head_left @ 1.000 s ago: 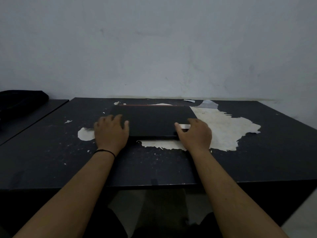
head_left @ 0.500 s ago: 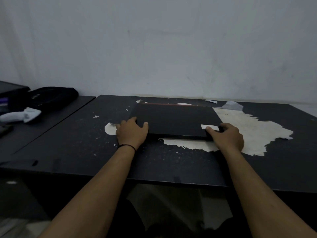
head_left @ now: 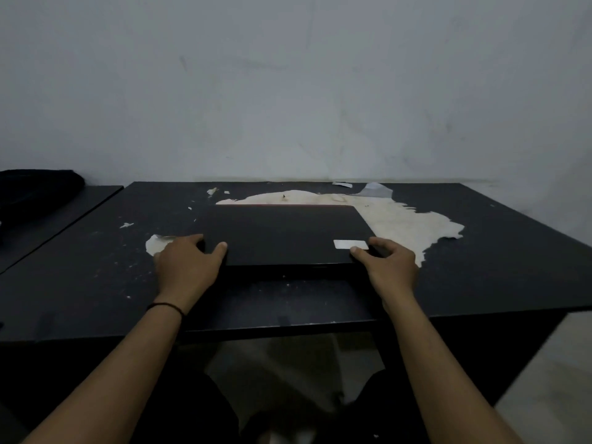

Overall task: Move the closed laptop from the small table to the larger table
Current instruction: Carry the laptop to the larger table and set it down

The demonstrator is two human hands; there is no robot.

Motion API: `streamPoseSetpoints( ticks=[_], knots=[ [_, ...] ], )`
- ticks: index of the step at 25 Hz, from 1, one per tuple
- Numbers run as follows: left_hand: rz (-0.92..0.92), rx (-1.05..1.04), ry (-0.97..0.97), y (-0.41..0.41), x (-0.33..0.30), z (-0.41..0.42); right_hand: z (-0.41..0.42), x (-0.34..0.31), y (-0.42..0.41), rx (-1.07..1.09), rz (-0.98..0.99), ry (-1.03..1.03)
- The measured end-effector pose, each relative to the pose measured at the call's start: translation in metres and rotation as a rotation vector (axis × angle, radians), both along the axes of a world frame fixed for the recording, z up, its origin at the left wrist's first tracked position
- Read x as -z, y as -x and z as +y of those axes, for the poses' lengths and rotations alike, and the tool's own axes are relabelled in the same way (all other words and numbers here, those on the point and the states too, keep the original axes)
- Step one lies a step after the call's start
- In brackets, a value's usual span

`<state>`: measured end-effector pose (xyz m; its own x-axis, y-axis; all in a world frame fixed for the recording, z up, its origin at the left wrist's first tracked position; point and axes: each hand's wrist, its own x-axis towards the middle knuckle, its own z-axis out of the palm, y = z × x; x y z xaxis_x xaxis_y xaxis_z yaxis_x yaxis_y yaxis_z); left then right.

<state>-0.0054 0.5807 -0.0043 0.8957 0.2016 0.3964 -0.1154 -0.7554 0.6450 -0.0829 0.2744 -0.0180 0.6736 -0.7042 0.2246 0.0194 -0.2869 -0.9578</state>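
On the dark table (head_left: 480,251) directly ahead in the head view, the closed laptop (head_left: 282,235) is held at its two near corners, front edge raised above the surface and a shadow gap visible beneath it. The left hand (head_left: 187,264) clamps the near-left corner, thumb on the lid and fingers (head_left: 192,240) wrapped along the side. The right hand (head_left: 389,264) clamps the near-right corner, thumb just beside the white sticker (head_left: 350,244). Whether the rear edge rests on the table or is clear of it cannot be determined. A second dark table (head_left: 57,213) stands to the left, with a black bag (head_left: 38,181) on its far end; which of the two tables is the larger cannot be confirmed from this view.

Hazards, as judged from this posture:

1. Slip. Both grips sit on the corners only. The lid appears smooth, so a tilt toward the wall would likely let the laptop slide out of the thumbs.
2. Rear-edge drag. The tabletop is peeled (head_left: 410,225), with loose flakes. If the rear edge contacts it during travel, it may snag or scrape.
3. Collision. The gap between the two tables (head_left: 105,203) forms an edge; a low carry could strike it.
4. Poor visibility. Lighting is dim and the laptop matches the table, which makes clearance hard to judge.
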Motion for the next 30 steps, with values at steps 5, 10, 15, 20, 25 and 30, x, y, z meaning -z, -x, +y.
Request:
streamPoseSetpoints(
  ticks=[5, 10, 15, 20, 25, 30],
  knots=[
    [-0.035, -0.023, 0.059, 0.047, 0.014, 0.004, 0.007, 0.009, 0.041, 0.05, 0.027, 0.103],
    [0.021, -0.06, 0.086, 0.058, 0.023, 0.003, 0.012, 0.007, 0.049, 0.097, 0.056, 0.155],
    [-0.031, -0.081, 0.08, 0.062, 0.025, 0.005, 0.02, 0.01, 0.047, 0.169, 0.023, 0.221],
    [0.02, -0.108, -0.101, 0.062, 0.027, 0.002, 0.022, 0.012, 0.045, 0.157, 0.042, 0.276],
    [-0.206, 0.029, -0.43, 0.07, 0.027, -0.012, 0.045, 0.023, 0.046, 0.135, 0.055, 0.778],
    [-0.189, 0.185, -0.494, 0.083, 0.039, -0.042, 0.08, 0.041, 0.049, -0.07, -0.013, 0.992]
  ],
)
